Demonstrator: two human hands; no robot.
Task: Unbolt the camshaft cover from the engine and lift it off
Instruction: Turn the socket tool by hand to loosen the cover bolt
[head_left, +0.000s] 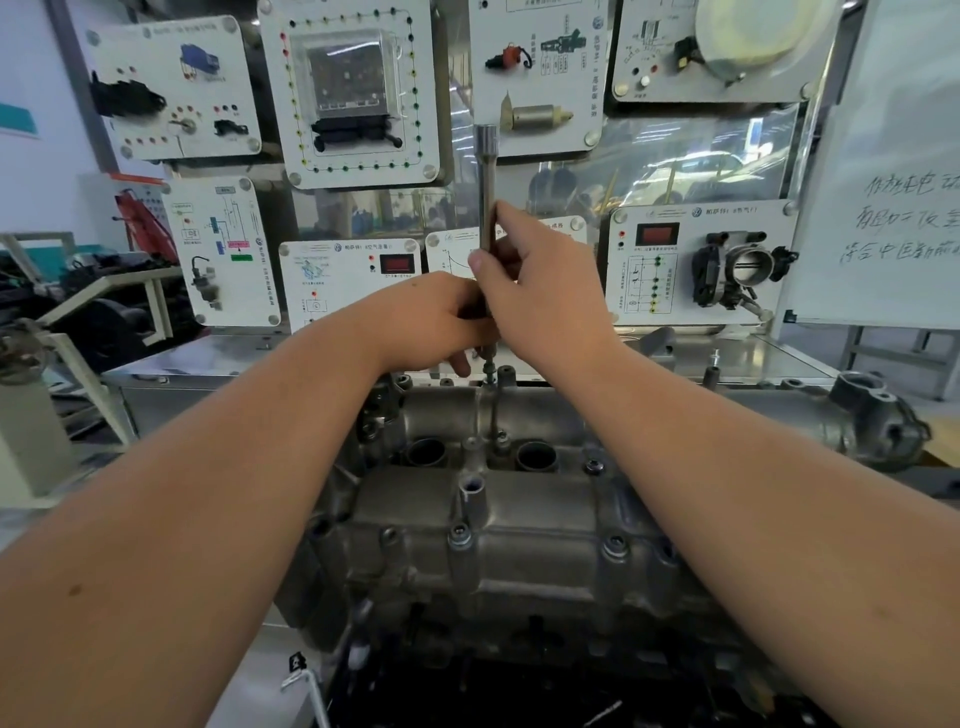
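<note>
Both hands' grip on upright extension bar (487, 197), left hand (431, 317), right hand (540, 291), far cover (493, 519) edge

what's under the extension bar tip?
A bolt at the far edge of the camshaft cover. The bar's lower end is hidden by the left hand and right hand.

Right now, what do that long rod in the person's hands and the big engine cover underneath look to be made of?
The extension bar looks like polished, probably chromed steel: bright silver with sharp highlights. Both the left hand and right hand grip it. The camshaft cover looks like cast aluminium, though the alloy is a guess: dull grey, slightly rough, with rounded moulded edges.
</note>
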